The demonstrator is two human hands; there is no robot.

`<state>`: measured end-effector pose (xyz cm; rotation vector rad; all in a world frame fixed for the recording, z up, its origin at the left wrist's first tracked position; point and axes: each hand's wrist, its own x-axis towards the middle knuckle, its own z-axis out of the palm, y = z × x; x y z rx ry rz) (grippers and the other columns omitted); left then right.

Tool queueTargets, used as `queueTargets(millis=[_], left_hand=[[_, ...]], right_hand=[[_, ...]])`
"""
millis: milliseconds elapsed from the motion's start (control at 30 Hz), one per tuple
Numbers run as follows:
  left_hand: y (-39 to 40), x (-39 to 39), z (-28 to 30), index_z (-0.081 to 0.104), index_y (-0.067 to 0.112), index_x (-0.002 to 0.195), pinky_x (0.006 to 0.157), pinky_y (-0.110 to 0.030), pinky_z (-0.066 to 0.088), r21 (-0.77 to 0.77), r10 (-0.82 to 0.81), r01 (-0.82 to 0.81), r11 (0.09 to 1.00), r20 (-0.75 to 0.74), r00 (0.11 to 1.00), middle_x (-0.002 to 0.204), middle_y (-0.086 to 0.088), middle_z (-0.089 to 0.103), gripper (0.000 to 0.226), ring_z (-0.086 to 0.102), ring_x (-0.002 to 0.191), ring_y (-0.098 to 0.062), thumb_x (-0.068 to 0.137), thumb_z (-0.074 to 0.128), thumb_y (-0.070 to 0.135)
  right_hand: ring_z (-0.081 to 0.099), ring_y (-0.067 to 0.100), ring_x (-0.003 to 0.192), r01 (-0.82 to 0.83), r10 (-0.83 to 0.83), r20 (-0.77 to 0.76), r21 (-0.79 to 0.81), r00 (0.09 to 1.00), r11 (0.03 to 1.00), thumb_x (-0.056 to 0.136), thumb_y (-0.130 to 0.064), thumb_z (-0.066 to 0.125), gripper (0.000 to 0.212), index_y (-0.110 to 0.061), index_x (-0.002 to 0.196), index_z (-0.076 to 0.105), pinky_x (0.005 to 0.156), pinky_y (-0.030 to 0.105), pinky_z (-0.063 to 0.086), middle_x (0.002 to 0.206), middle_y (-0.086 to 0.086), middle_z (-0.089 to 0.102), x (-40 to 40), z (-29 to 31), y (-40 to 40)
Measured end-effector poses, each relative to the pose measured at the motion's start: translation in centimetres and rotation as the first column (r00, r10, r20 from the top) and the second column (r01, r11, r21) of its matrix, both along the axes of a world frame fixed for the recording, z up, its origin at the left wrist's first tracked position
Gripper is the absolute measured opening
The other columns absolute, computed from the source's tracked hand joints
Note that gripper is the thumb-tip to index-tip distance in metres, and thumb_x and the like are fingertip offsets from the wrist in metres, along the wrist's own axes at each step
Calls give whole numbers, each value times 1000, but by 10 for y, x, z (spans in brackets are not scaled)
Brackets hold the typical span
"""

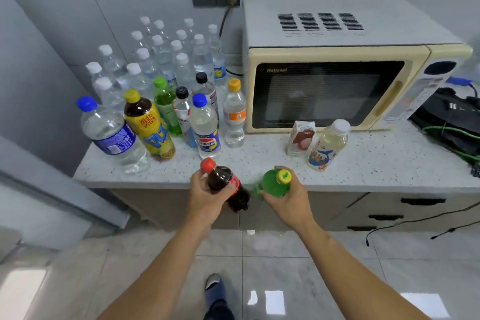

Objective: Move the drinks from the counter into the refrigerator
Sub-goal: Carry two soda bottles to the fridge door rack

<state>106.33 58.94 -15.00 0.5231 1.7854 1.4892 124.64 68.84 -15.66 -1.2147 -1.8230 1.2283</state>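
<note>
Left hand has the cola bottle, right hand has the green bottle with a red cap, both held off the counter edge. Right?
Not quite: the cap is yellow, not red. The head view shows the right hand holding the green bottle with a yellow cap, while the left hand holds the cola bottle, both off the counter edge.

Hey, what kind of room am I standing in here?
Probably a small kitchen or pantry: a microwave sits on a speckled counter with drawers beneath, and many drink bottles stand beside it.

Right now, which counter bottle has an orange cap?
The clear bottle with the orange label, standing nearest the microwave's left edge. Its neighbours' caps are blue, black, green, yellow or white.
</note>
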Motion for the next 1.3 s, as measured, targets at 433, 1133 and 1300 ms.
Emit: queueTargets(millis=[433,1133,1300], left_hand=[[-241,-20,6,71,19,104,90,-47,57,39,491,-503,864,162,856,101,-3,75,51,71,99,-23,56,87,23],[-577,-219,33,69,24,102,94,-50,55,88,739,-743,664,76,669,98,8,74,44,72,93,-12,61,86,22],[-568,-288,52,64,29,103,86,-34,55,177,693,-685,707,18,720,99,16,73,43,71,92,-5,70,86,10]], right_hand=[[63,-7,82,-468,469,-1,-86,883,880,67,-25,90,53,-41,101,52,67,6,46,87,-18,66,-94,-12,-158],[62,-1,93,-608,611,-58,59,790,792,65,-36,90,53,-48,103,54,78,18,53,98,-22,63,-329,41,-460],[64,1,94,-538,555,-134,141,821,831,66,-33,90,55,-47,106,55,78,20,56,101,-20,65,-383,74,-457]])
